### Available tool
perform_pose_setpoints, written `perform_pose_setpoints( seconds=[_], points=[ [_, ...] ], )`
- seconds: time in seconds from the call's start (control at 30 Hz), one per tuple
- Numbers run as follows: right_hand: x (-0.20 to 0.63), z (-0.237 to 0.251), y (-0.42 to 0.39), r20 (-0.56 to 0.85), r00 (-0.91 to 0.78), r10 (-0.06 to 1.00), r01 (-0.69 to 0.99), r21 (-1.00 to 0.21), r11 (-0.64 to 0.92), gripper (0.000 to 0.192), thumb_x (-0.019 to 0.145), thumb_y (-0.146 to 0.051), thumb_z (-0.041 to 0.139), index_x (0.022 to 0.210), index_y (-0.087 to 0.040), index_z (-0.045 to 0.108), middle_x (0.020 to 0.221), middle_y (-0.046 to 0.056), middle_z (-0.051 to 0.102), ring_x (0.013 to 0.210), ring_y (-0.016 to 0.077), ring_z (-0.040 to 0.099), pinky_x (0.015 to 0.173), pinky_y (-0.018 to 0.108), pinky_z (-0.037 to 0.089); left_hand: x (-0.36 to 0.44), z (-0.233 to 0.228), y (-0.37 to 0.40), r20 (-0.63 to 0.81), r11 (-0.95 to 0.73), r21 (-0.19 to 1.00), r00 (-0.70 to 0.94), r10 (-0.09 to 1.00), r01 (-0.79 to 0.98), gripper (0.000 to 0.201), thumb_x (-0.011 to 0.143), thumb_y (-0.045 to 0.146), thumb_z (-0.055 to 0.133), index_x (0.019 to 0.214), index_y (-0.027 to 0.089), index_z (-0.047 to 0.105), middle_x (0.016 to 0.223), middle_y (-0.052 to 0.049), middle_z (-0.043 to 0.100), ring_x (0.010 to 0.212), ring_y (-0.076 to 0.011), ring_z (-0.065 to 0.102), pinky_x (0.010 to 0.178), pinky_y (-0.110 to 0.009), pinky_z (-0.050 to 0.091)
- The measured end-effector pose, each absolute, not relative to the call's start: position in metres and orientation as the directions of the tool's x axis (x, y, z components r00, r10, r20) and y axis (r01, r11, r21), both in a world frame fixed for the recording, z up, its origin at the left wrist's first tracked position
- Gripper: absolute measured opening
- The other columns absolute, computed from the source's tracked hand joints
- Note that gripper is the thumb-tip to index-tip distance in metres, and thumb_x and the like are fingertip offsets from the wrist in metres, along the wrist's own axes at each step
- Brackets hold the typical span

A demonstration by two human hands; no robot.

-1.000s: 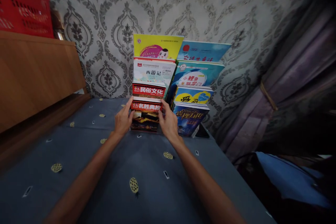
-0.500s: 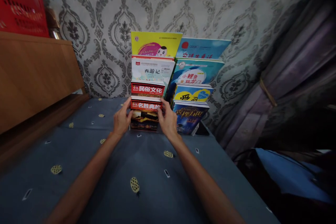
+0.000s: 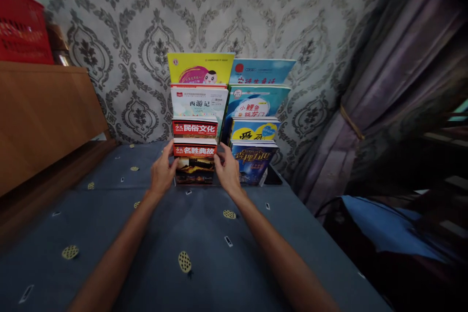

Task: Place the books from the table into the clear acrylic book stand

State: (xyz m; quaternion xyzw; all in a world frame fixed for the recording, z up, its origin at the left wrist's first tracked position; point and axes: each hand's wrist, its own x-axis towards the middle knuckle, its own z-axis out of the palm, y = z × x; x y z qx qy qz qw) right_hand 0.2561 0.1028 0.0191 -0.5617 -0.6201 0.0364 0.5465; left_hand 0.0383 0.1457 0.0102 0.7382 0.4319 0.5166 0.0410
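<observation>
While both arms stretch toward 12 o'clock, the left hand [image 3: 162,174] and right hand [image 3: 227,172] pinch the sides of the front red book [image 3: 194,162], fingers curled round its edges. It stands upright at the bottom of the left stack on the rack [image 3: 272,175], starry blue book [image 3: 253,162] at its 3 o'clock, blue tablecloth [image 3: 204,243] underneath.

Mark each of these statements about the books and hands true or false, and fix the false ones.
1. Both hands grip the front red-titled book: true; the left hand is on its left edge, the right hand on its right edge.
2. The yellow book stands at the very front: false; it is rearmost in the left column.
3. The books rest on a bare wooden floor: false; they stand on a blue patterned cloth.
4. A red crate sits on the wooden cabinet: true.
</observation>
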Motion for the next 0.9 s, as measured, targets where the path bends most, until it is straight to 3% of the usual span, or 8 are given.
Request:
perform_pose_setpoints(
  seconds=[0.17, 0.33, 0.4, 0.57, 0.7, 0.8, 0.9],
  points=[
    [0.255, 0.020, 0.104, 0.641, 0.203, 0.740, 0.688, -0.631, 0.358, 0.044, 0.097, -0.028, 0.043, 0.135, -0.016, 0.060, 0.125, 0.014, 0.073, 0.107, 0.0276, 0.072, 0.091, 0.040, 0.056, 0.037, 0.008, 0.148, 0.716, -0.602, 0.507, 0.087, 0.693, 0.617, 0.069, 0.094, 0.029, 0.058, 0.157, 0.022, 0.030, 0.126, -0.011, 0.072, 0.094, -0.0243, 0.073, 0.087, -0.039, 0.056],
    [0.253, 0.020, 0.106, 0.637, 0.198, 0.745, 0.717, -0.612, 0.333, 0.042, 0.098, -0.027, 0.043, 0.131, -0.016, 0.066, 0.123, 0.014, 0.074, 0.103, 0.0285, 0.072, 0.089, 0.039, 0.055, 0.039, 0.002, 0.155, 0.743, -0.634, 0.485, 0.099, 0.662, 0.602, 0.054, 0.096, 0.029, 0.053, 0.148, 0.018, 0.045, 0.133, -0.013, 0.067, 0.111, -0.0271, 0.067, 0.089, -0.039, 0.056],
    [0.254, 0.020, 0.108, 0.634, 0.201, 0.747, 0.714, -0.616, 0.331, 0.042, 0.098, -0.026, 0.043, 0.130, -0.016, 0.068, 0.121, 0.015, 0.075, 0.100, 0.0289, 0.073, 0.087, 0.039, 0.055, 0.041, -0.001, 0.157, 0.750, -0.630, 0.480, 0.087, 0.656, 0.611, 0.051, 0.096, 0.029, 0.051, 0.145, 0.017, 0.049, 0.132, -0.014, 0.066, 0.109, -0.0273, 0.067, 0.091, -0.040, 0.055],
    [0.258, 0.017, 0.111, 0.644, 0.204, 0.737, 0.704, -0.620, 0.347, 0.040, 0.096, -0.028, 0.047, 0.128, -0.019, 0.070, 0.115, 0.012, 0.077, 0.092, 0.0270, 0.074, 0.085, 0.037, 0.055, 0.042, -0.003, 0.156, 0.754, -0.639, 0.487, 0.083, 0.652, 0.596, 0.051, 0.095, 0.028, 0.052, 0.145, 0.015, 0.049, 0.129, -0.016, 0.066, 0.107, -0.0277, 0.067, 0.093, -0.043, 0.054],
    [0.262, 0.016, 0.111, 0.649, 0.183, 0.738, 0.673, -0.630, 0.387, 0.042, 0.096, -0.029, 0.046, 0.128, -0.018, 0.069, 0.119, 0.013, 0.076, 0.097, 0.0286, 0.073, 0.090, 0.041, 0.056, 0.041, 0.000, 0.154, 0.763, -0.655, 0.508, 0.062, 0.644, 0.560, 0.052, 0.093, 0.029, 0.053, 0.144, 0.014, 0.047, 0.128, -0.016, 0.066, 0.114, -0.0282, 0.064, 0.095, -0.045, 0.054],
    [0.265, 0.014, 0.108, 0.651, 0.166, 0.740, 0.660, -0.631, 0.408, 0.045, 0.095, -0.032, 0.046, 0.130, -0.013, 0.067, 0.125, 0.017, 0.073, 0.105, 0.0304, 0.072, 0.095, 0.045, 0.055, 0.045, 0.018, 0.142, 0.810, -0.678, 0.507, -0.024, 0.586, 0.533, 0.049, 0.092, 0.028, 0.056, 0.139, 0.015, 0.049, 0.129, -0.017, 0.064, 0.119, -0.0274, 0.062, 0.091, -0.041, 0.055],
    [0.266, 0.011, 0.099, 0.682, 0.173, 0.710, 0.650, -0.621, 0.438, 0.045, 0.097, -0.035, 0.046, 0.131, -0.012, 0.066, 0.128, 0.018, 0.071, 0.113, 0.0305, 0.070, 0.099, 0.047, 0.055, 0.056, 0.060, 0.106, 0.885, -0.774, 0.428, -0.045, 0.463, 0.466, 0.031, 0.093, 0.023, 0.053, 0.122, 0.016, 0.061, 0.118, -0.013, 0.067, 0.111, -0.0232, 0.064, 0.086, -0.035, 0.056]
  ],
)
